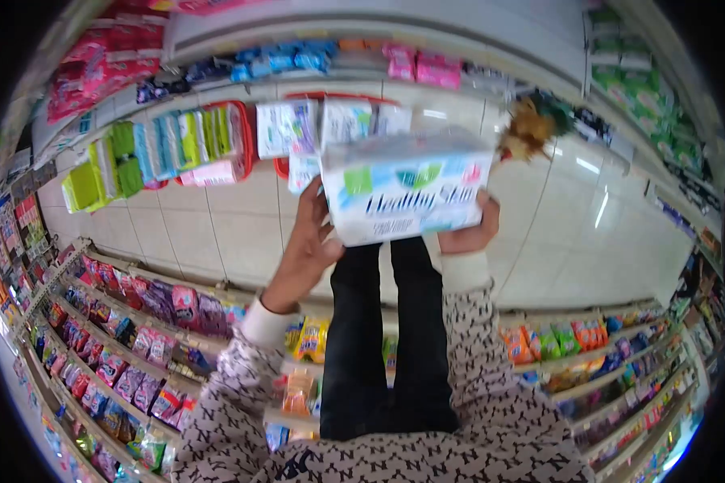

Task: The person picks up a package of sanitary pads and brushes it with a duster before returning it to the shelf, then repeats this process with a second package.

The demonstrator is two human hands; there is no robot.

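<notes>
A white, light-blue and green sanitary pad pack [411, 193] printed "Healthy Skin" is held up before me, its front turned towards the camera. My right hand [471, 232] grips its lower right corner, with some fingers hidden behind it. At the left edge, my left hand [310, 249] holds the pack between fingers and thumb. Just beyond it, similar white packs [286, 129] stand in a red basket [282, 167] on the floor.
Another red basket [247, 133] at left holds green, blue and pink packs [161, 145]. A brown feather duster [528, 129] is at upper right. Stocked shelves [137, 330] run behind me, and a shelf with blue packs [282, 60] lies ahead. Tiled floor [540, 233] lies between.
</notes>
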